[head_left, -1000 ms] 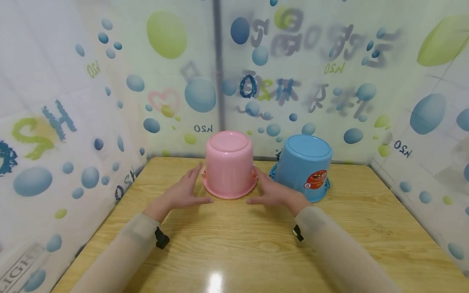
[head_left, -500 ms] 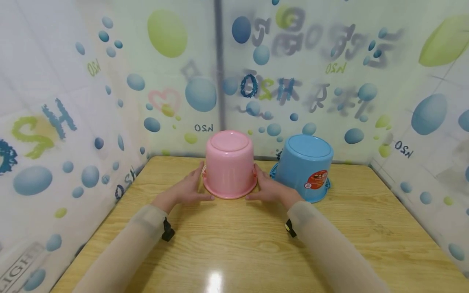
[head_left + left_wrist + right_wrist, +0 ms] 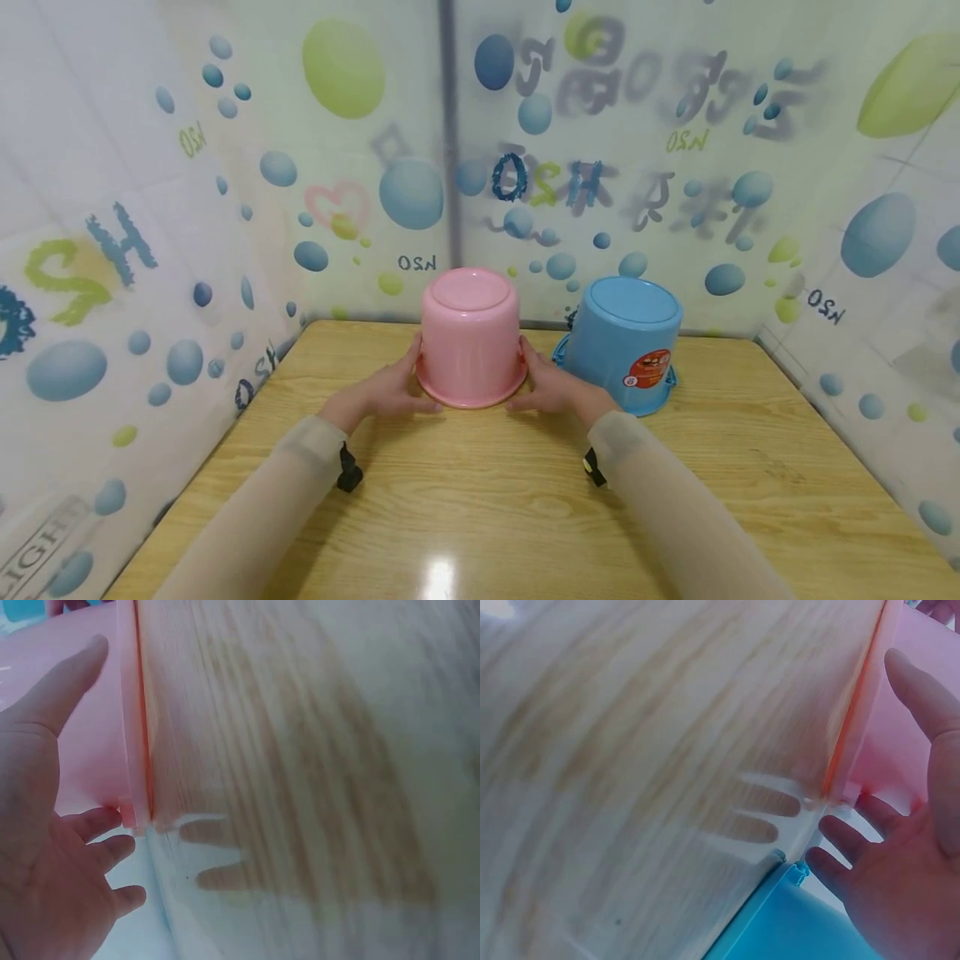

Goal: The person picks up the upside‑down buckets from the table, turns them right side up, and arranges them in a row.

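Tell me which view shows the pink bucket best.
The head view: the pink bucket stands upside down, nearly whole, from base to rim. The left and right wrist views crop it, each showing only part of its rim and side close up.

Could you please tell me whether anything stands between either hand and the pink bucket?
Nothing visible does: the left hand and right hand flank the pink bucket on opposite sides, and the blue bucket stands to the right, not in between.
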A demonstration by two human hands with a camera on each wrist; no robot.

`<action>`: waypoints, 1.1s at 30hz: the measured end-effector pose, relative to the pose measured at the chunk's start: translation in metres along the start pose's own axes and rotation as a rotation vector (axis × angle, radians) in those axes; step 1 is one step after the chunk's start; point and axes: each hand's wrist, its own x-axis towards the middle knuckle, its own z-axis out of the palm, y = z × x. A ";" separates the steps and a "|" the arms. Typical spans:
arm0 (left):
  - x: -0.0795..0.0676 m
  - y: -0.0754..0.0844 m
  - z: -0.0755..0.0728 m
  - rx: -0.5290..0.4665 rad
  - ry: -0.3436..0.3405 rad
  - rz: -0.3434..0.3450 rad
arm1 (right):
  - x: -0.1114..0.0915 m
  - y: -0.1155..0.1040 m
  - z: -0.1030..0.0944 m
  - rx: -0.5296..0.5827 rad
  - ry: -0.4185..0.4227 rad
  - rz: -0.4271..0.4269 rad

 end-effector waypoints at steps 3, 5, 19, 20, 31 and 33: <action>-0.003 0.000 -0.002 0.011 0.003 0.003 | 0.000 0.001 -0.001 -0.001 0.014 -0.006; -0.004 0.000 -0.003 0.023 0.016 0.010 | 0.000 0.001 -0.002 0.002 0.032 -0.019; -0.008 -0.009 -0.007 0.024 0.108 0.031 | -0.002 0.002 -0.002 0.014 0.116 -0.085; -0.009 -0.008 -0.007 0.022 0.110 0.030 | -0.002 0.002 -0.002 0.020 0.120 -0.087; -0.016 -0.008 -0.013 -0.080 0.120 0.068 | -0.011 0.005 -0.004 0.083 0.152 -0.119; -0.017 -0.009 -0.014 -0.092 0.120 0.072 | -0.012 0.004 -0.005 0.097 0.154 -0.124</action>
